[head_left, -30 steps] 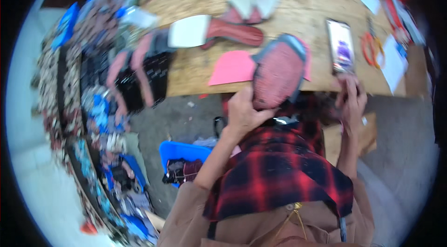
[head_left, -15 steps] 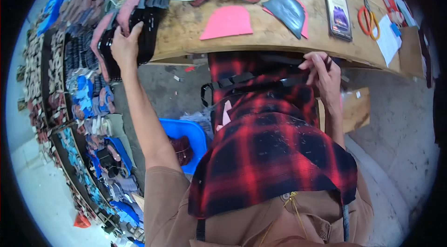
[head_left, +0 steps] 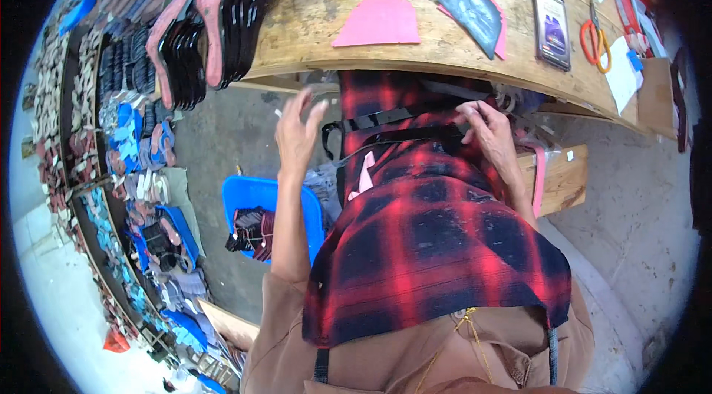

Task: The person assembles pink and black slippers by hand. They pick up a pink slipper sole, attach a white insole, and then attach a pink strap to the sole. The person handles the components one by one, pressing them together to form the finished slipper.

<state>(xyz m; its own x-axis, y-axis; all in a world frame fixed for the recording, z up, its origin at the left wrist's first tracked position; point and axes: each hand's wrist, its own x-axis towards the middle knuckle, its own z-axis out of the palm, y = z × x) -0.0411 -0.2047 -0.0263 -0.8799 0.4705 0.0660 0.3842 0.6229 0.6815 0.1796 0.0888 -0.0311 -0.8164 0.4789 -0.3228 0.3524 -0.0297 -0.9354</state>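
My left hand (head_left: 298, 134) is raised in the air left of my lap, its fingers apart and nothing visible in them. Over my lap, my right hand (head_left: 489, 130) has bent fingers at the end of a thin glossy black strip (head_left: 423, 134). A second black strip (head_left: 378, 119) lies just beyond it on the red and black plaid apron (head_left: 437, 245). At the table's left edge sit two stacks of long pink-topped shoe insoles (head_left: 213, 30) with shiny black edges hanging down. A small pink scrap (head_left: 363, 175) rests on the apron.
On the wooden table (head_left: 297, 45) are a pink cut piece (head_left: 378, 21), a dark blue curved piece (head_left: 473, 19), a phone (head_left: 550, 27) and orange-handled scissors (head_left: 595, 45). A blue basin (head_left: 315, 223) holds dark red bundles below. Shelves of shoe parts (head_left: 89, 142) stand left.
My left hand has let go of the insole stack and moved right, toward my lap. My right hand has shifted slightly left and down with the strip's end.
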